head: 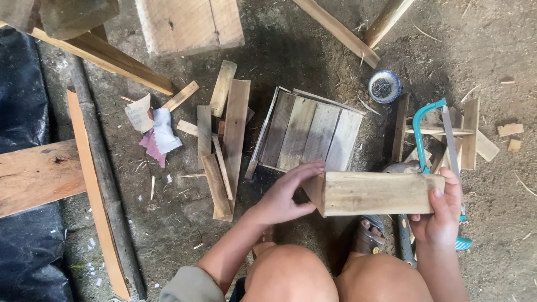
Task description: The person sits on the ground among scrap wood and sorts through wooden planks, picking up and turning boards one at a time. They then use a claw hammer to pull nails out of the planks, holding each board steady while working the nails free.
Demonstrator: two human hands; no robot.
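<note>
Two hands hold one wooden block point(380, 193) level above the knees, at five o'clock from the slatted panel point(307, 134). It looks stiff, rough, fairly light, best gripped at both ends. The right hand point(442, 215) is clamped around one end; the left hand point(285, 196) pinches the other. A bowl of nails point(384, 86) sits at one o'clock.

Open dirt is showing left of the left hand point(282, 198), below the scrap slats point(224, 140). Ahead, the slatted panel point(307, 134) is blocking the ground just past the held block point(380, 193). The right hand point(442, 215) is crowding the teal hacksaw point(439, 140) and wooden frame point(467, 134); the nail bowl point(384, 86) is sitting farther off.
</note>
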